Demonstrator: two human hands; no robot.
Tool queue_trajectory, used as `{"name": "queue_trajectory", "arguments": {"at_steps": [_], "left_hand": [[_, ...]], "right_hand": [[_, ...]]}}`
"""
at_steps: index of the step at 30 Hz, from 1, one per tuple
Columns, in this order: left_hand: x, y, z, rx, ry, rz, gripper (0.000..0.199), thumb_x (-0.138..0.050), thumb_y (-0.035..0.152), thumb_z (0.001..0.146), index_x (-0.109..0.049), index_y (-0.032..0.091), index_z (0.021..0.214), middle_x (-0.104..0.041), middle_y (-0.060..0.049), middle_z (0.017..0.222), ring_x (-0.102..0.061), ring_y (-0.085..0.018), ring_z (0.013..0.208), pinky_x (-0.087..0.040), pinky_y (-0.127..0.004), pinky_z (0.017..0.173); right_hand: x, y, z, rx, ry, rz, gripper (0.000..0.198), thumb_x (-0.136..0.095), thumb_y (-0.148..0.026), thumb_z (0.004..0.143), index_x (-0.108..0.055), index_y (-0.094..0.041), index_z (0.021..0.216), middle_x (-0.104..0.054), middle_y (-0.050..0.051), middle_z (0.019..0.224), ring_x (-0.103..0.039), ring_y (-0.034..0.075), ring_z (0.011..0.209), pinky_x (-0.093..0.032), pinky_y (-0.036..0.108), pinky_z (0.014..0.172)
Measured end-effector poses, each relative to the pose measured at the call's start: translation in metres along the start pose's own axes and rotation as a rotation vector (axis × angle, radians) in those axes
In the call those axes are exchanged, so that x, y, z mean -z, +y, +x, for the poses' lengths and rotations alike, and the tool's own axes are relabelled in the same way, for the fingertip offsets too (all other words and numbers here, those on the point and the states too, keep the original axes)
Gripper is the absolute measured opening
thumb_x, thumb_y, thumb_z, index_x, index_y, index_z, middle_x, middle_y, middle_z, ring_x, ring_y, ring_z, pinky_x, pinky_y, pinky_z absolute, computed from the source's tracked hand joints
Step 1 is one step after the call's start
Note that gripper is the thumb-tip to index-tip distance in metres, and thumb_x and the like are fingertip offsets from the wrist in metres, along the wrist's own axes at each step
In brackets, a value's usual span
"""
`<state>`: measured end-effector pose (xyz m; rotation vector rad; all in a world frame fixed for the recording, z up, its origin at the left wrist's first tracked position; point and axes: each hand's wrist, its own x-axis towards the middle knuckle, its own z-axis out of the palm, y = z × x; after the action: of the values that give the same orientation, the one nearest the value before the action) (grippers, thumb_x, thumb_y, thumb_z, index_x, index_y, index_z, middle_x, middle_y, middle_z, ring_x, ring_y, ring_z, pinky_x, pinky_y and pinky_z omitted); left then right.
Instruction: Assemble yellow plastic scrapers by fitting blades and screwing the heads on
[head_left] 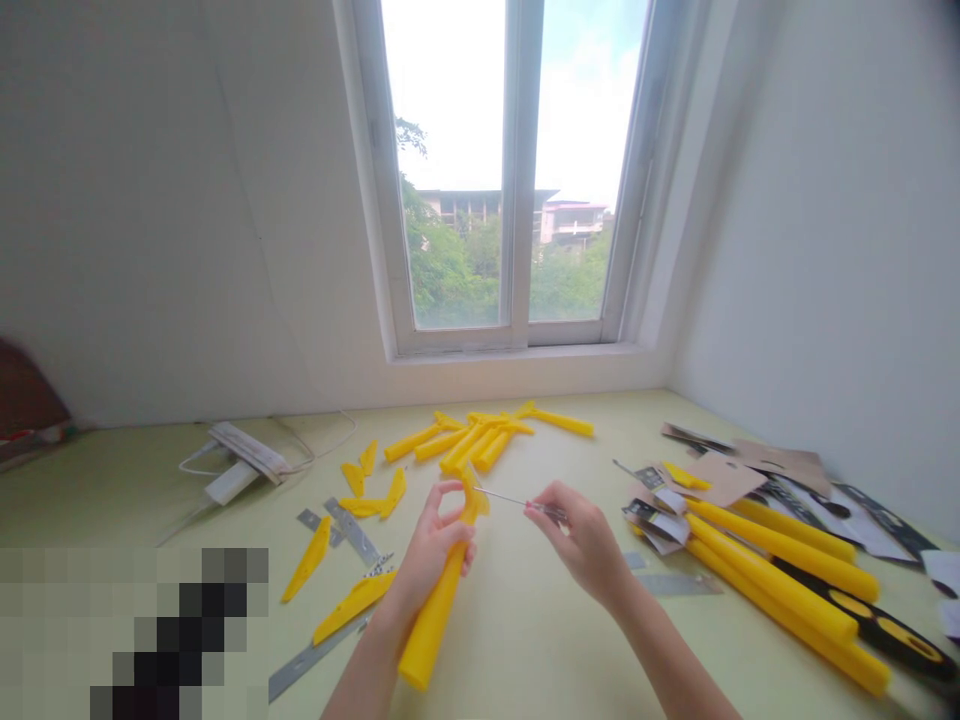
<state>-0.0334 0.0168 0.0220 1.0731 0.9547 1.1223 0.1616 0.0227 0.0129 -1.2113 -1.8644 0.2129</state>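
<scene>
My left hand [441, 540] is wrapped round a yellow scraper handle [435, 625], tilted with its wide head away from me and its round end toward me. My right hand [574, 530] pinches a thin screwdriver [501, 496], whose shaft points left. The tip meets the head of the handle; whether it sits in a screw is too small to tell. Left of my left hand lie yellow triangular head pieces [352, 606], flat grey metal blades [352, 530] and a little heap of small screws [381, 567].
Several yellow handles with heads [480, 440] lie at the back under the window. On the right are long yellow handles [780, 570], a black-and-yellow handle [892, 625] and cardboard packaging [780, 465]. A white power strip [247, 452] with cables sits at the left.
</scene>
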Motion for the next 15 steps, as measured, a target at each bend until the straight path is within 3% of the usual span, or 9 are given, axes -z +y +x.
{"name": "queue_trajectory", "arguments": {"at_steps": [10, 15], "left_hand": [[-0.0043, 0.0026, -0.0023, 0.023, 0.017, 0.0, 0.045, -0.05, 0.014, 0.06, -0.035, 0.024, 0.102, -0.056, -0.001, 0.083, -0.047, -0.006, 0.041, -0.033, -0.02, 0.039], [0.0041, 0.0021, 0.0011, -0.007, 0.026, -0.015, 0.045, -0.05, 0.014, 0.063, -0.034, 0.023, 0.104, -0.055, 0.0, 0.081, -0.047, -0.006, 0.042, -0.034, -0.02, 0.04]], "right_hand": [[0.0027, -0.0005, 0.0008, -0.009, 0.025, 0.031, 0.022, -0.046, -0.037, 0.082, -0.054, -0.018, 0.073, -0.056, 0.001, 0.062, -0.051, 0.013, 0.058, -0.04, 0.023, 0.056], [0.0086, 0.0014, 0.0042, -0.112, 0.145, 0.12, 0.022, -0.044, -0.037, 0.082, -0.053, -0.018, 0.079, -0.056, 0.0, 0.061, -0.052, 0.013, 0.055, -0.041, 0.022, 0.053]]}}
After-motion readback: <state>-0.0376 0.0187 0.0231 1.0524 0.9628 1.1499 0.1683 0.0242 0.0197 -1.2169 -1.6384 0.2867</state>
